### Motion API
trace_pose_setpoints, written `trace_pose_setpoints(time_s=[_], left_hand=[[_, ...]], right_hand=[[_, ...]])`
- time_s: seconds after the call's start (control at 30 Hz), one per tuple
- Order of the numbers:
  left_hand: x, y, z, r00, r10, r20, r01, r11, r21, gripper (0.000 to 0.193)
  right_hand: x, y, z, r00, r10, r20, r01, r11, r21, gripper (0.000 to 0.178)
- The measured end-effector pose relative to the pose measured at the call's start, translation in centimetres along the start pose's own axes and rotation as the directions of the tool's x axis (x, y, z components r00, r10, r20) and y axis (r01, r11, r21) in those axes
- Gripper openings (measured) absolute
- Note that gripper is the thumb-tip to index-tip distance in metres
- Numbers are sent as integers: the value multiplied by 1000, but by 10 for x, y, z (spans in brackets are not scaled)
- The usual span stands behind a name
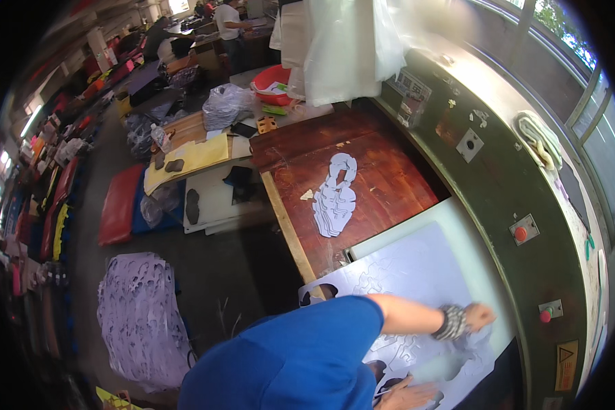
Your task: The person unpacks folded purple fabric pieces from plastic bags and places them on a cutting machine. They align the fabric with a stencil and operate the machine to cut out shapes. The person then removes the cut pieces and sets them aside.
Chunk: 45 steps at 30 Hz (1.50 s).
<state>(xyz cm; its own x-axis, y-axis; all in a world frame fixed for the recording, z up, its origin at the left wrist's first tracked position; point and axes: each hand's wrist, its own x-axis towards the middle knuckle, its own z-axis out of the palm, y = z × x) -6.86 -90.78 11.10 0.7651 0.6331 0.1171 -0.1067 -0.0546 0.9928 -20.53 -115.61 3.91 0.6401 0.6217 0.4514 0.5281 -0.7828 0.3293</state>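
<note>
A pale lavender sheet (417, 256) with curved cut lines and shoe-shaped holes lies on a white board (475, 236). My left arm, in a blue sleeve with a patterned band at the wrist, reaches across it. My left hand (480, 317) is closed at the sheet's far right edge, where the material is rumpled and blurred. Lower down, at the bottom edge of the view, my right hand (408, 395) lies with its fingers stretched out over the sheet, beside dark cut-out holes. Cut white shoe-upper pieces (335, 205) sit stacked on the reddish-brown board (389, 164) farther away.
A green machine beam (482, 178) with red buttons (521, 234) runs along the right. A pile of lavender offcuts (140, 314) stands on the floor at left. Beyond it are a yellow sheet (191, 160), plastic bags (227, 106) and a red basin (272, 82). Other people work far back.
</note>
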Motion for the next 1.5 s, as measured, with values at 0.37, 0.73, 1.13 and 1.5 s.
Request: trace_pose_setpoints(time_s=[0.37, 0.73, 1.13, 1.5], left_hand=[[169, 254, -123, 835, 531, -145, -392, 759, 520, 44], [-99, 47, -136, 210, 451, 868, -855, 515, -61, 53], [-68, 36, -109, 961, 71, 268, -202, 841, 502, 25], [166, 235, -171, 961, 258, -96, -272, 942, -196, 32]], right_hand=[[21, -2, -52, 987, 162, 3, -147, 891, 430, 47], [19, -12, -27, 586, -488, 647, -662, -749, 35, 11], [33, -37, -40, 726, -238, 645, -640, -575, 509, 18], [50, -23, -74, 678, -119, 726, -727, -257, 637, 19]])
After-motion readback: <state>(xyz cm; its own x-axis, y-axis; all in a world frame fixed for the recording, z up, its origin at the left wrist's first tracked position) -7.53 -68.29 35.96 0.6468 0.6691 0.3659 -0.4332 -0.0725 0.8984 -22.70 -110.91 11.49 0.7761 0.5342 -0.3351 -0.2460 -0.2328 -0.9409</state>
